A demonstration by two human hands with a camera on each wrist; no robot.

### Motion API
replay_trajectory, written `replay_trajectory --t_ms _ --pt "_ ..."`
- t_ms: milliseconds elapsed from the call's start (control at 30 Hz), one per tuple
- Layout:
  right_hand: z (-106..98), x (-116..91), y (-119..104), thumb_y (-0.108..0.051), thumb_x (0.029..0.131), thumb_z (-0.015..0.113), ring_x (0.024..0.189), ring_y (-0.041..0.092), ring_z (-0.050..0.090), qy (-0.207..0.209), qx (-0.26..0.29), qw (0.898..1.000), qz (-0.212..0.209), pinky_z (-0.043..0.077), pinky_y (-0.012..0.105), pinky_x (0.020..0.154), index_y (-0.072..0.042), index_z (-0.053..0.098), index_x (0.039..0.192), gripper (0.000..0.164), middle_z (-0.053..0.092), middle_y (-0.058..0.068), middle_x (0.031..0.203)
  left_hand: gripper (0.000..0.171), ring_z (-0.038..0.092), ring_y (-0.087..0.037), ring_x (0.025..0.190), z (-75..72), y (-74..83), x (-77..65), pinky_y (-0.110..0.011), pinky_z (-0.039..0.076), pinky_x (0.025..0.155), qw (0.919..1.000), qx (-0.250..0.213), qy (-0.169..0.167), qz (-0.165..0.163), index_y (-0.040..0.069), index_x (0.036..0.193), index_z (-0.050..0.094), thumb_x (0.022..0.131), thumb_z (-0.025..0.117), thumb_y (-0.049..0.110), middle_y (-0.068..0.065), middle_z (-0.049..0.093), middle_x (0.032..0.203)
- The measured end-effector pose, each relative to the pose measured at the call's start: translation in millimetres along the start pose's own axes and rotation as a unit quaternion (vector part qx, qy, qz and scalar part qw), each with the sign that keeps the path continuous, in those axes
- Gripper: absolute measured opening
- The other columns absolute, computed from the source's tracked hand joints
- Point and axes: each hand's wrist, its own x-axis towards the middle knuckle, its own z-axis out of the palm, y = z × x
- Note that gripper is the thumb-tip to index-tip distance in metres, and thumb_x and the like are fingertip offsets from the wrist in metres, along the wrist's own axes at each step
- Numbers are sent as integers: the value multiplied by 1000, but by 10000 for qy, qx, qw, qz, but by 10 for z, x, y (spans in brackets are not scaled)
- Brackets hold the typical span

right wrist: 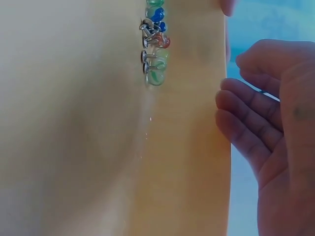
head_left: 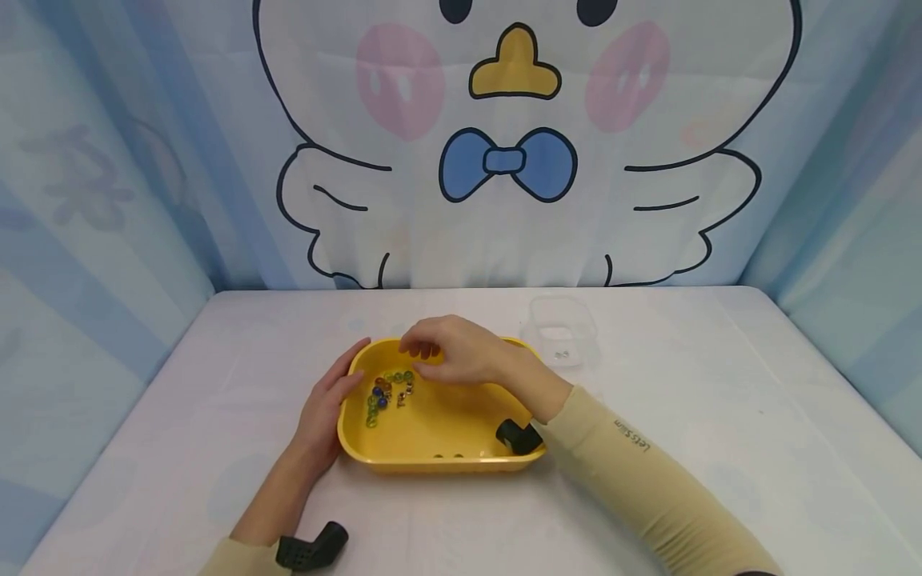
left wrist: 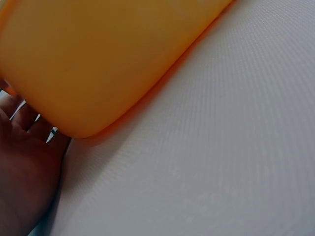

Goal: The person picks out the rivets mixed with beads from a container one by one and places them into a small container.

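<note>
My left hand (head_left: 320, 416) holds the left end of a yellow tray (head_left: 446, 424), thumb over the rim and fingers along the outer wall. In the left wrist view, those fingers (left wrist: 29, 123) are partly hidden behind the tray's wall. Above the tray's far rim is my right hand (head_left: 457, 348), its fingers loosely bent and nothing visible in them. Inside the tray's far left part lie several glass marbles (head_left: 372, 404), green, blue and orange. Among them are small silver thumbtacks (right wrist: 145, 55) with flat round heads, seen more closely in the right wrist view.
A clear plastic box (head_left: 563, 320) stands behind the tray to the right, with a few small metal pieces (head_left: 562, 354) in it. Two small dark bits (head_left: 448, 456) lie by the tray's near wall. A printed curtain (head_left: 504, 232) hangs behind the white-covered table (head_left: 684, 360).
</note>
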Motion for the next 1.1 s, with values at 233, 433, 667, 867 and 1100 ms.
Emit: replay_trajectory --t_ms 233,433,667,867,1100 --pt "50 -6 15 -9 93 68 92 15 58 -167 30 9999 -11 50 20 85 -2 69 120 28 68 7 109 52 26 -14 147 -4 -5 0 -34 26 118 10000 3 -39 34 25 159 33 107 38 22 7 27 163" --pt "65 -6 19 -9 93 68 92 14 58 -235 69 9997 36 50 20 85 -2 69 121 29 68 5 109 52 26 -14 147 -4 -9 4 -34 27 118 10000 37 -26 47 25 159 33 107 38 22 7 27 163" --pt "92 -1 38 -8 93 68 91 14 58 -342 87 9994 46 50 20 84 -2 69 120 28 68 6 107 53 26 -14 147 -6 -4 3 -34 26 118 10000 48 -14 33 25 159 33 107 38 22 7 26 163" --pt "111 7 45 -7 93 67 91 14 58 -524 168 9985 65 50 20 84 -2 68 120 27 68 6 107 53 25 -13 148 -18 -5 11 -35 25 119 10000 69 -48 55 25 159 32 107 38 23 8 26 163" --pt "129 8 39 -8 94 67 90 14 57 -736 232 9968 220 51 22 83 -3 68 121 28 66 2 101 53 26 -12 147 -18 -27 20 -33 25 118 9999 86 -32 53 26 160 32 107 37 22 9 26 163"
